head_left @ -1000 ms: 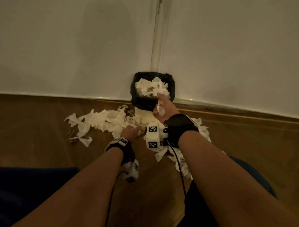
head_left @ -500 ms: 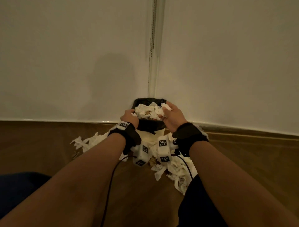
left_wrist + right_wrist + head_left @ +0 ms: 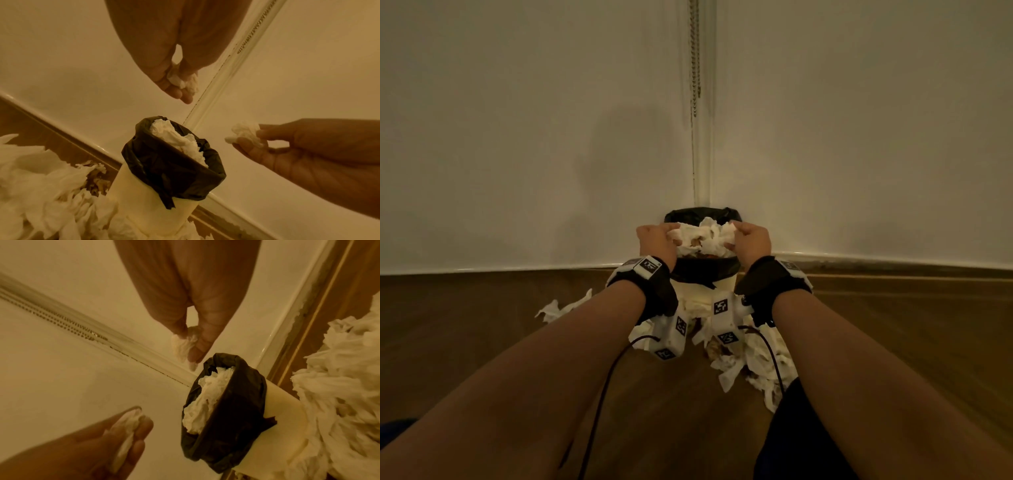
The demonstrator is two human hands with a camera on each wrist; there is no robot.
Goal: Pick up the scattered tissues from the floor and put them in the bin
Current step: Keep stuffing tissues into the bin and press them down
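A cream bin [image 3: 722, 282] with a black liner [image 3: 174, 175] stands in the wall corner, heaped with white tissues [image 3: 702, 236]. My left hand [image 3: 655, 240] hovers over the bin's left rim and pinches a crumpled tissue [image 3: 185, 81]. Over the right rim my right hand [image 3: 751, 240] pinches another crumpled tissue [image 3: 183, 344]. Both hands are above the heap. Loose tissues [image 3: 753, 359] still lie on the floor before the bin, and more [image 3: 558, 308] to its left.
The floor [image 3: 482, 342] is brown wood and meets white walls [image 3: 517, 137] at a pale skirting. A beaded cord [image 3: 695, 68] hangs in the corner above the bin. My dark-clothed knee [image 3: 801, 445] sits at the lower right.
Both hands rose from the floor tissues to the bin's top, each holding a tissue. The head view tilted upward toward the wall.
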